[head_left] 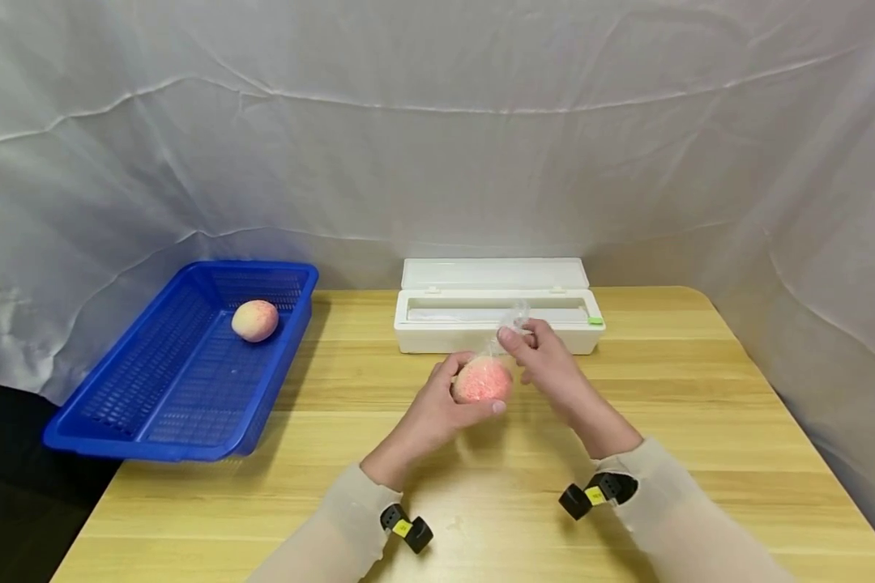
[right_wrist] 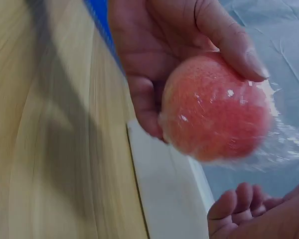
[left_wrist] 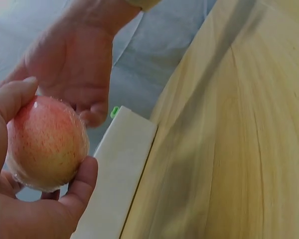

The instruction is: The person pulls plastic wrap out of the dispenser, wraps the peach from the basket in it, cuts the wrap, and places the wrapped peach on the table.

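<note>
A peach (head_left: 484,380) wrapped in clear plastic film is held up over the table by my left hand (head_left: 445,402), its fingers and thumb curled round the fruit. Close on the right, my right hand (head_left: 550,362) pinches the gathered loose end of the film (head_left: 514,316) between thumb and fingers. In the left wrist view the film lies tight and shiny over the peach (left_wrist: 49,144). The right wrist view shows loose film (right_wrist: 289,137) stretching from the peach (right_wrist: 217,107) toward the right hand. Behind the hands stands a white film dispenser box (head_left: 496,338) with its lid raised.
At the left stands a blue plastic basket (head_left: 270,405) with a second peach (head_left: 255,321) inside. A green slider (head_left: 595,321) sits on the dispenser's right end. Pale cloth (head_left: 437,162) hangs behind the wooden table (head_left: 700,421) and along its right side.
</note>
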Demonstrator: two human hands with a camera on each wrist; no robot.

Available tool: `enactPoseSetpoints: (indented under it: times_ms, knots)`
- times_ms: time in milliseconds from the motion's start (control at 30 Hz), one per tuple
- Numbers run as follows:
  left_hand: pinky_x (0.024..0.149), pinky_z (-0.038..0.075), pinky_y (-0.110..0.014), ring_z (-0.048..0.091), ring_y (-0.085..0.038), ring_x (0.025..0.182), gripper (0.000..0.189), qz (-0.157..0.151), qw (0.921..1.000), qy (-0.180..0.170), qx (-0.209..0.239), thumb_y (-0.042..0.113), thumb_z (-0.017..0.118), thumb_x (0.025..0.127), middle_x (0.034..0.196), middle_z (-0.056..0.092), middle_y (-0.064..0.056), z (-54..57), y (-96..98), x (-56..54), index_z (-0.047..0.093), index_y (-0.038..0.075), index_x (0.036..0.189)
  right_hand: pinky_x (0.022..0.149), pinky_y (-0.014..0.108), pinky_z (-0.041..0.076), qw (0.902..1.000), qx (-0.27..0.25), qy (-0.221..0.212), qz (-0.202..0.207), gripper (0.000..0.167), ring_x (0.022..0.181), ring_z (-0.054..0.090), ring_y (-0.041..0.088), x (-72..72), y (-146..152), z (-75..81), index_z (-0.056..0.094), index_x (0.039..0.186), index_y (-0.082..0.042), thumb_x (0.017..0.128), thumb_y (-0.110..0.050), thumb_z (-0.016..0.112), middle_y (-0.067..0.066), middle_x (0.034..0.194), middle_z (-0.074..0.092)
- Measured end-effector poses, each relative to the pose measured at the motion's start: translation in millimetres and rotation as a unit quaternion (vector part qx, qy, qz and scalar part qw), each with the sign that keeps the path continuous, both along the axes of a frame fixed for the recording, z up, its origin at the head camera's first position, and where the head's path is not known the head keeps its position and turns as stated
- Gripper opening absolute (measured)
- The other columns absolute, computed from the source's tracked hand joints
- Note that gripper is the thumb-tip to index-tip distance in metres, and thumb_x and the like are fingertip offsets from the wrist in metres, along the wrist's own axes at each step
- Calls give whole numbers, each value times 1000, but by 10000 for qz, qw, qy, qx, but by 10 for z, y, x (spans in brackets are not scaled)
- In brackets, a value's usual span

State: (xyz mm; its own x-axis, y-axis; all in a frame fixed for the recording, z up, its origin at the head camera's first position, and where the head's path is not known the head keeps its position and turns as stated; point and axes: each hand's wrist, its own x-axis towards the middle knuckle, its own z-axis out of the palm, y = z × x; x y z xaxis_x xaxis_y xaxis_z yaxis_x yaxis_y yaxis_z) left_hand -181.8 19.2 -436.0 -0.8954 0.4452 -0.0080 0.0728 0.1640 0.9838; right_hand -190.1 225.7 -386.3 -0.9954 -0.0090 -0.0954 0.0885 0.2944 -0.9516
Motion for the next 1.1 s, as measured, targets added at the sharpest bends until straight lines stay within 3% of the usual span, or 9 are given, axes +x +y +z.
enactPoseSetpoints:
  times_ms: [167, 233, 300, 433, 600, 700, 800, 933, 1100]
  knots:
    - [104, 52, -38, 60, -17, 121, 68, -444, 9988, 130, 162, 27, 89, 85, 144, 47, -5, 26, 34, 64, 52, 24, 143, 68, 27, 47, 9949, -432, 459, -784, 40, 82, 54, 16, -40, -50, -54, 72, 89, -1, 100, -39, 74, -1, 84, 64]
    - [102, 54, -36, 61, -16, 118, 68, -500, 9985, 107, 217, 25, 89, 86, 142, 49, -4, 40, 49, 78, 52, 23, 142, 60, 25, 43, 9895, -341, 829, -1136, 44, 72, 51, 14, -47, -51, -51, 66, 69, -5, 98, -37, 77, -5, 68, 58]
    - [100, 55, -34, 63, -16, 116, 67, -510, 9982, 46, 309, 26, 88, 86, 139, 52, -4, 57, 62, 83, 51, 22, 142, 55, 25, 39, 9852, -219, 1120, -1280, 47, 66, 47, 13, -51, -51, -36, 63, 63, -9, 98, -37, 77, -7, 60, 53]
    - [98, 56, -36, 66, -18, 116, 67, -551, 9965, -242, 582, 24, 87, 88, 136, 59, -5, 85, 64, 79, 49, 21, 143, 53, 24, 39, 9833, -389, 1225, -1288, 44, 64, 47, 11, -58, -48, -4, 65, 69, -5, 98, -36, 77, -8, 61, 51]
    - [104, 54, -39, 64, -19, 121, 68, -353, 9966, -389, 639, 26, 87, 88, 138, 58, -4, 101, 35, 58, 48, 20, 143, 63, 23, 46, 9946, -757, 414, -584, 39, 74, 50, 10, -8, -54, -13, 60, 114, 0, 105, -37, 67, -4, 88, 56]
    - [106, 53, -40, 63, -20, 123, 68, -304, 9968, -384, 640, 27, 88, 88, 140, 57, -4, 101, 27, 46, 48, 21, 143, 70, 25, 50, 9961, -876, -54, -36, 43, 81, 55, 11, 56, -96, -44, 56, 128, 1, 104, -33, 67, 0, 98, 60]
    - [106, 53, -39, 63, -19, 124, 68, -365, 9964, -390, 652, 27, 88, 88, 140, 58, -3, 107, 33, 52, 48, 23, 142, 72, 25, 56, 9944, -1038, -172, 77, 42, 84, 64, 11, 98, -152, -81, 64, 123, 6, 101, -29, 73, 2, 97, 69]
    - [102, 55, -37, 65, -17, 119, 66, -386, 9975, -288, 519, 27, 89, 87, 137, 60, -2, 124, 42, 75, 49, 26, 140, 69, 24, 59, 9915, -1220, 89, -438, 34, 82, 69, 11, 117, -196, -102, 75, 107, 9, 98, -24, 78, 1, 86, 75]
    - [100, 56, -37, 65, -19, 118, 67, -520, 9965, -332, 567, 23, 88, 88, 137, 61, -5, 146, 39, 79, 48, 24, 141, 70, 23, 60, 9896, -1059, 432, -871, 31, 83, 71, 8, 130, -218, -127, 78, 103, 9, 97, -22, 79, 2, 85, 79]
